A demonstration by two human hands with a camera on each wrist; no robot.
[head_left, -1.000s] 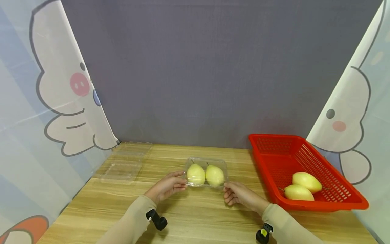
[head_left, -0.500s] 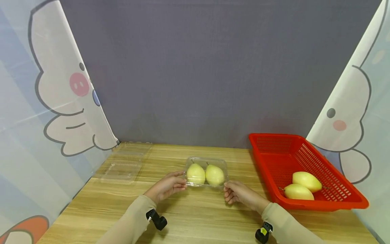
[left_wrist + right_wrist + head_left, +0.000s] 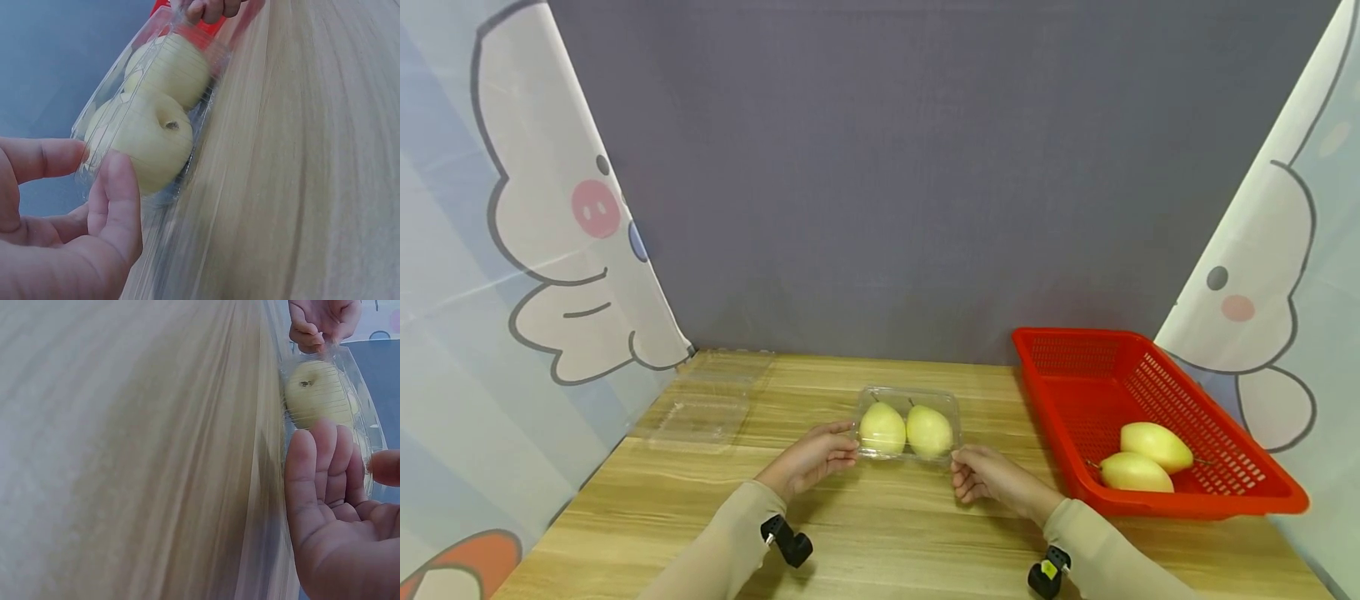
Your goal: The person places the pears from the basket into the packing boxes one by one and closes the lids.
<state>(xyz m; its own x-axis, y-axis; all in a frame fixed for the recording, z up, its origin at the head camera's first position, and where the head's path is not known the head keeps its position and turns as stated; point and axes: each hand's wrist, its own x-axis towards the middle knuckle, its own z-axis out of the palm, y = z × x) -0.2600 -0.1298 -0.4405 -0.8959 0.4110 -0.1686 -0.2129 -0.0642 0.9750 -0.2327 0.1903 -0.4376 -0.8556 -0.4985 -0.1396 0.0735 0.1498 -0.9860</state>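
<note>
A clear plastic clamshell box (image 3: 917,393) stands on the table in the middle of the head view, its lid over two yellow-green pears, a left pear (image 3: 882,429) and a right pear (image 3: 929,432). My left hand (image 3: 811,460) pinches the front left corner; in the left wrist view its thumb (image 3: 117,181) and index finger lie at the lid's edge. At the opposite front corner, my right hand (image 3: 996,482) pinches the rim between thumb and forefinger, its other fingers (image 3: 306,469) curled beneath. Glare on the plastic hides whether the lid is fastened.
Another clear container (image 3: 700,421) lies opened out at the back left of the wooden table (image 3: 880,542). To the right stands a red plastic basket (image 3: 1052,408) with two pears (image 3: 1153,448) inside. A grey cloth wall (image 3: 865,183) closes the back; printed cloth panels flank the sides.
</note>
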